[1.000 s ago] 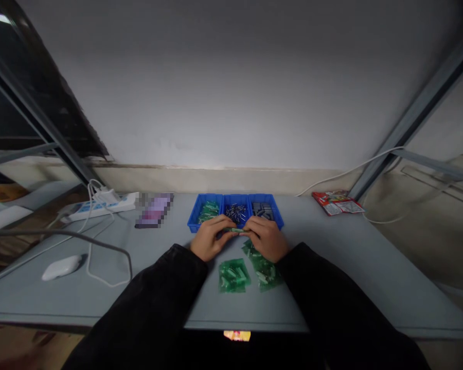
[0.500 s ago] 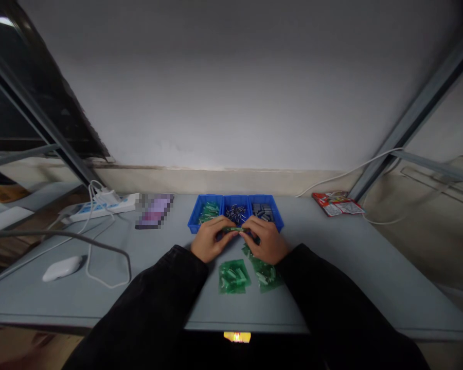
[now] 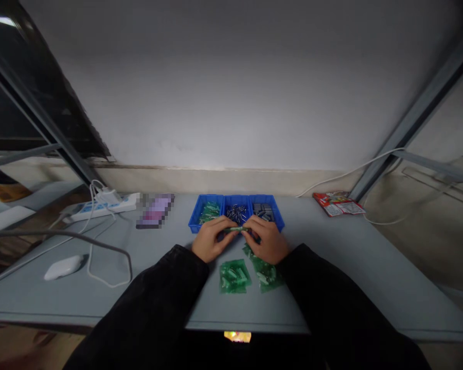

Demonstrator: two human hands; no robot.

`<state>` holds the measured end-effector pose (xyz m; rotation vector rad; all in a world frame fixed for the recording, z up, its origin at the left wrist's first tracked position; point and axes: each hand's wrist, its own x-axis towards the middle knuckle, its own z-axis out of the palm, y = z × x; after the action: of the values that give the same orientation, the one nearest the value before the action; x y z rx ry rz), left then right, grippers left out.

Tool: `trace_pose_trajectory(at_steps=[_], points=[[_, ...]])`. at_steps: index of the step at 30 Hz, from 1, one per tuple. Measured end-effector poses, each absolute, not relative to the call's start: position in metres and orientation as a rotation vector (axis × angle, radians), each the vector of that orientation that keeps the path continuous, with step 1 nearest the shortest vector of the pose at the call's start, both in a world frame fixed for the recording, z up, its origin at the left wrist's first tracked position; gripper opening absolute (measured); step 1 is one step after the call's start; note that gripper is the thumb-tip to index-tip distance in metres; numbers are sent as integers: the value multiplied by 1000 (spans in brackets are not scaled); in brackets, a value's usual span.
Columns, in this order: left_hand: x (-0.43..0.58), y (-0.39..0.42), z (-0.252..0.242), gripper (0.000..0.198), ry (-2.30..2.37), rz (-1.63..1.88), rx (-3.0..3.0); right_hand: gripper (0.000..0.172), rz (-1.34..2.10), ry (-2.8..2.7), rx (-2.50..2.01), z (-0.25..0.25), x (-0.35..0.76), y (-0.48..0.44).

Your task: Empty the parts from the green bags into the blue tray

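Note:
My left hand (image 3: 211, 239) and my right hand (image 3: 268, 240) meet in front of the bins, pinching a small green plastic bag (image 3: 237, 229) between thumbs and fingers. It shows only as a thin strip, nearly edge-on; its contents are hidden. Just beyond stand three joined blue bins (image 3: 194, 222): green pieces (image 3: 209, 211) in the left one, slim metal parts (image 3: 236, 211) in the middle, grey cylinders (image 3: 263, 211) in the right. On the table nearer me lies a filled green bag (image 3: 234, 276). More green bags (image 3: 267, 275) lie partly under my right hand and sleeve.
To the left are a power strip (image 3: 118, 205) with white cables, a phone (image 3: 156, 210) and a white earbud case (image 3: 64, 267). A grey cable (image 3: 116, 250) loops over the table there. A red packet (image 3: 338, 204) lies at the back right, beside a metal frame post (image 3: 405, 121).
Both hands stay in nearly the same place, still pinching the green bag. The view has shifted very slightly; nothing else has visibly moved.

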<state>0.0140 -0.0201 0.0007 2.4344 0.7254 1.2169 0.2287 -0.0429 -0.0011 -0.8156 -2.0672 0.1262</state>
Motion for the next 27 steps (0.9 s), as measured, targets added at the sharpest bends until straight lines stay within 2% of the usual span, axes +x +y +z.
trace_pose_trajectory(at_steps=[11, 19, 27], points=[[12, -20, 0, 17, 879, 1240, 2438, 9, 74, -1984, -876, -5, 232, -39], [13, -19, 0, 10, 827, 1340, 2409, 7, 125, -1987, -928, -8, 233, -37], [11, -18, -2, 16, 917, 1339, 2427, 5, 131, -2045, -903, -8, 233, -37]])
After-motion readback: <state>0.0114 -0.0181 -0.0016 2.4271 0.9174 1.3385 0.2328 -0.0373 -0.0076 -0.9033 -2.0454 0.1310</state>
